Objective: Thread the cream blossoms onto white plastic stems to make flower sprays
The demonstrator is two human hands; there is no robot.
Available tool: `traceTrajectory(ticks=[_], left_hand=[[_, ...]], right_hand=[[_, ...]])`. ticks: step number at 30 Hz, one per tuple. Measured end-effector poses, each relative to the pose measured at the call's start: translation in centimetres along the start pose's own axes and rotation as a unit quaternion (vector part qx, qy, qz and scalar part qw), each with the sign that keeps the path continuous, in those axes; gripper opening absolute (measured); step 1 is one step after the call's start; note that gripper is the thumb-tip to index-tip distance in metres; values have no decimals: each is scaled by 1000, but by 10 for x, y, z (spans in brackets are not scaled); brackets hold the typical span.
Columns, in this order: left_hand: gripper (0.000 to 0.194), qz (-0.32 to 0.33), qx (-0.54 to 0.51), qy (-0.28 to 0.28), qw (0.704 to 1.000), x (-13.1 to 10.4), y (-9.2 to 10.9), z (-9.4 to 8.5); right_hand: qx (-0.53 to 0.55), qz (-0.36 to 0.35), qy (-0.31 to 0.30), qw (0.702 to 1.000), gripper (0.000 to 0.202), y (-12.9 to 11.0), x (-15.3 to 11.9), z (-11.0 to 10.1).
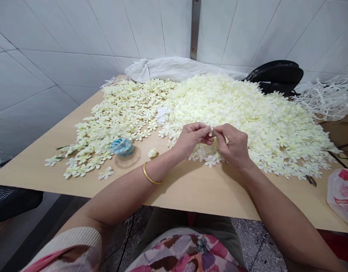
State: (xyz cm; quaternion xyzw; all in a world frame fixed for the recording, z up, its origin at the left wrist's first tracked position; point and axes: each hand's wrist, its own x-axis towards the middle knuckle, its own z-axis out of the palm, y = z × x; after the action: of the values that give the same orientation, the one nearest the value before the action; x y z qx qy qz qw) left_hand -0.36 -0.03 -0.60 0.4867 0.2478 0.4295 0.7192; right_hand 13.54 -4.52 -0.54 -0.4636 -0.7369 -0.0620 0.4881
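Observation:
My left hand [192, 139], with a gold bangle on its wrist, pinches a small cream artificial flower [210, 131] between thumb and fingertips. Against the same flower my right hand [232, 145] is closed too, its thumb and forefinger touching the flower's edge; fingers hide most of it. Both hands are just above the near edge of a large heap of pale cream artificial flowers [233, 102]. To the left, a looser spread of similar flowers [120, 109] covers the table. One balled cream flower [153, 153] lies by my left forearm.
A blue and white bundle in a clear round dish [122, 146] sits left of my forearm on the wooden table [191, 189]. White plastic sheeting [174, 68] and a black bag [276, 75] lie along the tiled wall. Small scissors [311, 180] and a printed plastic bag [342, 194] are at right.

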Motion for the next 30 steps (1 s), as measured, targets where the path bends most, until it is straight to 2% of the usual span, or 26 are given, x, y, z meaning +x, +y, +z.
traceTrajectory(ticks=[5,13,21,26,30], left_hand=[[25,-14,-29,-1,999,0,1,1],[22,-36,-28,11,999,0,3,3],[17,-38,-28,39,998,-1,6,6],[15,-31,-34,65,997,0,8,5],[12,-16,0,119,993,2,11,4]], right_hand=[[10,22,7,1000,16,-1,0,0],[-4,21,1,1000,17,-2,0,0],[90,158,22,983,9,-5,1,-1],[138,189,27,972,9,0,1,0],[172,216,76,958,12,7,1,0]])
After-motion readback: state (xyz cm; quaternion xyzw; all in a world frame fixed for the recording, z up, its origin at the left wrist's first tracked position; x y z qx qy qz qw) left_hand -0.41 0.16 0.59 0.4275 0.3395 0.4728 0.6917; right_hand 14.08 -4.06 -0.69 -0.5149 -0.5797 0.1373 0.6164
